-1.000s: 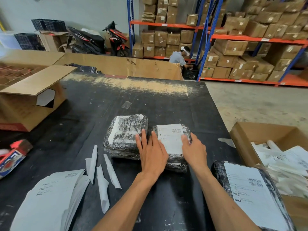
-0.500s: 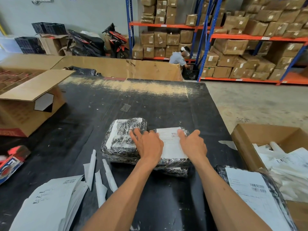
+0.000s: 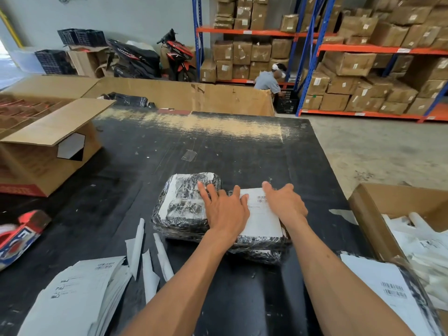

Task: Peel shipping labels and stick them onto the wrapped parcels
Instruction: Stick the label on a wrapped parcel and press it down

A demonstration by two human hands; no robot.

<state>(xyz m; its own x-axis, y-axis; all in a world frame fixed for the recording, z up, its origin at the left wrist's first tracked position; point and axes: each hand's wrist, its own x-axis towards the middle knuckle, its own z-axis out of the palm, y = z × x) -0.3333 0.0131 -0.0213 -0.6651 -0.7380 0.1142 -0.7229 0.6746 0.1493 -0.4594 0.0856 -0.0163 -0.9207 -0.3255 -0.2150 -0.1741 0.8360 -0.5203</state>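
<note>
Two parcels wrapped in shiny black film lie side by side on the black table [image 3: 218, 146]. The right parcel [image 3: 261, 246] carries a white shipping label [image 3: 263, 214] on top. My left hand [image 3: 224, 209] lies flat with straight fingers across the label's left edge and onto the left parcel [image 3: 181, 204]. My right hand [image 3: 284, 202] presses flat on the label's right side. A stack of unpeeled label sheets [image 3: 77, 297] sits at the near left. A third labelled parcel [image 3: 388, 294] lies at the near right, under my right forearm.
Torn backing strips [image 3: 150, 263] lie beside the label stack. An open cardboard box [image 3: 46, 146] stands at the left, and a box of discarded backing paper [image 3: 417, 234] at the right. A red tape dispenser [image 3: 19, 234] sits at the left edge. A person [image 3: 268, 80] works by the shelves.
Both hands have slid forward over the label on the right parcel, smoothing it down. The left fingers now reach onto the left parcel.
</note>
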